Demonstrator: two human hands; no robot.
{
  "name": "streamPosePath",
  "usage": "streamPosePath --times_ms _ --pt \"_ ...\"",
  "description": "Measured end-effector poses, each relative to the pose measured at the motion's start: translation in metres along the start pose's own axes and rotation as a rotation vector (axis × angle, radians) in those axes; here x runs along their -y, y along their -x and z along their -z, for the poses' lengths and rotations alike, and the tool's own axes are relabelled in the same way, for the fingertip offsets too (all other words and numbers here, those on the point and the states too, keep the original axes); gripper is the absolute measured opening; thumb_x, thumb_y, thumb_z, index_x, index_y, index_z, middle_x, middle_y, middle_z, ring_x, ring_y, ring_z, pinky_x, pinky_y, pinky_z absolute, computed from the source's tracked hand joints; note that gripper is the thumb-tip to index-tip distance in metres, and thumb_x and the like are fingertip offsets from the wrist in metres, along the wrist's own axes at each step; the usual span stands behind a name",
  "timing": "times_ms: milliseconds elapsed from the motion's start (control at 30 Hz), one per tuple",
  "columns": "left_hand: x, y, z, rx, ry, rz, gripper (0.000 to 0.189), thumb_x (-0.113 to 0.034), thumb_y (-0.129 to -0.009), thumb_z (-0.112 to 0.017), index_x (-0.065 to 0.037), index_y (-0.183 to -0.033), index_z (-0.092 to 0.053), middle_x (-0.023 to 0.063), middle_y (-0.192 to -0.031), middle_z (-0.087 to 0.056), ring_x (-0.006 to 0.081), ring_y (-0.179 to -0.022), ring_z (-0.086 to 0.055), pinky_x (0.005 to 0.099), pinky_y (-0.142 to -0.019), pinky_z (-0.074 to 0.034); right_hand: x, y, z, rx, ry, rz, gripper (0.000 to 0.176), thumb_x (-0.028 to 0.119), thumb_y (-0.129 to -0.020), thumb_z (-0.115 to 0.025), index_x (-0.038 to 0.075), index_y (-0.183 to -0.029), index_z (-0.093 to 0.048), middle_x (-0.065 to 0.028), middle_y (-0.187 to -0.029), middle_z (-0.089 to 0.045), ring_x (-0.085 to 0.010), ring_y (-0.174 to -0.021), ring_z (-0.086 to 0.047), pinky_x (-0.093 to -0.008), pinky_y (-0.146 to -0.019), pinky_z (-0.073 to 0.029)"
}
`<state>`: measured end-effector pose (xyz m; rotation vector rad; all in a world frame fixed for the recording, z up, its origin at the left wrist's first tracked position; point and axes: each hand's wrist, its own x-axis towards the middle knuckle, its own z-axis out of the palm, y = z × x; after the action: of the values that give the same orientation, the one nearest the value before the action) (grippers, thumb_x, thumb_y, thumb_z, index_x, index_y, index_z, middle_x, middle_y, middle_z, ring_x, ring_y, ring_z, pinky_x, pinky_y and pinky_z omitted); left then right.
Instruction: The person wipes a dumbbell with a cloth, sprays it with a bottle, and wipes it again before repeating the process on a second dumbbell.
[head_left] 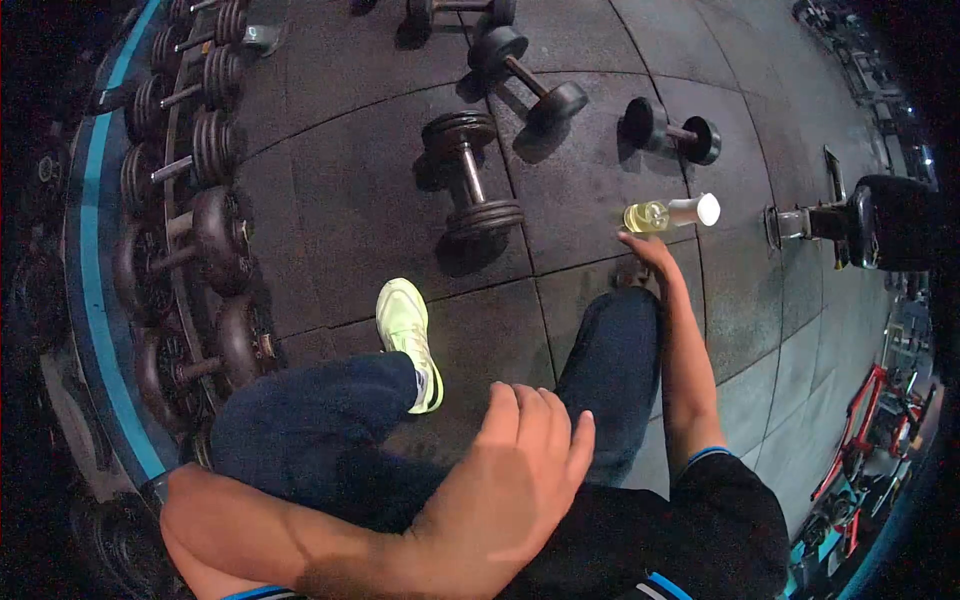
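In the lower middle is my left hand, its back turned up and its fingers apart, with nothing in it, over my dark trousers. My right hand reaches down by my right knee, its fingers stretched out just beside a bottle. The bottle, with yellowish liquid and a white cap, lies on its side on the dark floor tiles. Whether the fingertips touch it I cannot tell. Left of the bottle a dumbbell with stacked plates rests on the floor.
More dumbbells lie ahead, one at the middle and one to its right. A dumbbell rack runs along the left. My yellow shoe is on the floor. A padded black machine part stands at right, red-framed equipment below it.
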<state>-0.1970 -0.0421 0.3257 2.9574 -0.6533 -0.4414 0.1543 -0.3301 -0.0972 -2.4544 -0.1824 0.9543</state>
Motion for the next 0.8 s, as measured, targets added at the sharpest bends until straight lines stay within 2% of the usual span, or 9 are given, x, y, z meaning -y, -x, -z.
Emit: streamPosePath --times_ms 33,133,233,333,433,533,567,667,800 --pt "-0.002 -0.002 -0.001 0.024 0.010 -0.009 0.045 -0.021 -0.092 -0.050 -0.006 -0.133 -0.060 0.0174 -0.112 -0.063 0.0305 -0.104 -0.059 0.0441 -0.095 -0.045 -0.020 0.002 0.002 -0.066 -0.017 0.039 0.085 0.047 -0.080 -0.081 -0.003 -0.141 -0.048 -0.0167 -0.134 -0.058 -0.0255 -0.116 -0.058 -0.0394 -0.097 -0.047" --pt "-0.010 -0.007 0.000 0.069 0.019 -0.016 0.044 -0.020 -0.090 -0.052 -0.005 -0.130 -0.061 0.0164 -0.112 -0.064 0.0288 -0.103 -0.060 0.0418 -0.093 -0.046 -0.035 0.006 -0.007 -0.873 -0.180 0.114 0.080 0.040 -0.075 -0.088 -0.003 -0.132 -0.051 -0.0156 -0.128 -0.059 -0.0240 -0.113 -0.059 -0.0365 -0.098 -0.046" --pt "-0.016 -0.009 0.001 0.048 0.038 -0.020 0.043 -0.019 -0.090 -0.052 -0.005 -0.130 -0.062 0.0150 -0.110 -0.064 0.0276 -0.102 -0.060 0.0403 -0.092 -0.046 0.053 0.052 0.029 -0.748 -0.505 0.351 0.078 0.032 -0.075 -0.090 -0.004 -0.129 -0.048 -0.0143 -0.119 -0.062 -0.0236 -0.109 -0.060 -0.0370 -0.098 -0.047" --pt "-0.022 -0.007 -0.007 0.068 0.016 0.008 0.044 -0.022 -0.089 -0.055 -0.006 -0.130 -0.062 0.0126 -0.106 -0.063 0.0259 -0.099 -0.059 0.0390 -0.089 -0.045 0.049 0.006 0.035 -0.861 -0.603 0.416 0.069 0.029 -0.079 -0.088 -0.003 -0.127 -0.048 -0.0121 -0.116 -0.061 -0.0218 -0.108 -0.059 -0.0362 -0.097 -0.047" --pt "-0.023 -0.008 -0.022 0.059 -0.005 0.055 0.048 -0.028 -0.087 -0.061 -0.007 -0.130 -0.062 0.0100 -0.102 -0.062 0.0244 -0.097 -0.059 0.0378 -0.087 -0.045 0.055 -0.005 0.033 -0.863 -0.683 0.396 0.065 0.025 -0.083 -0.085 -0.001 -0.129 -0.048 -0.0102 -0.115 -0.061 -0.0193 -0.106 -0.058 -0.0333 -0.094 -0.047" --pt "-0.018 -0.013 -0.035 0.061 -0.055 0.114 0.056 -0.036 -0.084 -0.067 -0.008 -0.132 -0.061 0.0074 -0.097 -0.059 0.0235 -0.096 -0.058 0.0385 -0.086 -0.044 0.073 0.018 0.017 -0.883 -0.805 0.576 0.061 0.021 -0.086 -0.081 0.001 -0.133 -0.047 -0.0085 -0.113 -0.062 -0.0170 -0.104 -0.059 -0.0310 -0.091 -0.048" --pt "-0.015 -0.014 -0.038 0.067 -0.058 0.134 0.056 -0.036 -0.084 -0.067 -0.008 -0.132 -0.060 0.0072 -0.097 -0.059 0.0234 -0.096 -0.058 0.0390 -0.086 -0.044 0.079 0.033 0.019 -0.851 -0.694 0.500 0.055 0.022 -0.088 -0.080 0.002 -0.130 -0.052 -0.0080 -0.111 -0.065 -0.0166 -0.100 -0.061 -0.0315 -0.089 -0.050" --pt "-0.009 -0.020 -0.047 0.128 -0.074 0.132 0.054 -0.035 -0.087 -0.066 -0.009 -0.134 -0.059 0.0070 -0.097 -0.060 0.0231 -0.096 -0.058 0.0402 -0.087 -0.044 0.076 0.056 0.011 -0.533 -0.618 0.559 0.048 0.027 -0.088 -0.081 0.002 -0.122 -0.059 -0.0078 -0.108 -0.068 -0.0168 -0.098 -0.063 -0.0318 -0.087 -0.050" --pt "-0.016 -0.027 -0.047 0.191 -0.074 0.096 0.046 -0.026 -0.091 -0.058 -0.009 -0.133 -0.060 0.0078 -0.097 -0.061 0.0242 -0.097 -0.058 0.0402 -0.088 -0.043 0.129 0.126 -0.035 -0.454 -0.668 0.471 0.044 0.031 -0.089 -0.078 0.001 -0.117 -0.062 -0.0093 -0.105 -0.069 -0.0159 -0.097 -0.064 -0.0314 -0.085 -0.051"
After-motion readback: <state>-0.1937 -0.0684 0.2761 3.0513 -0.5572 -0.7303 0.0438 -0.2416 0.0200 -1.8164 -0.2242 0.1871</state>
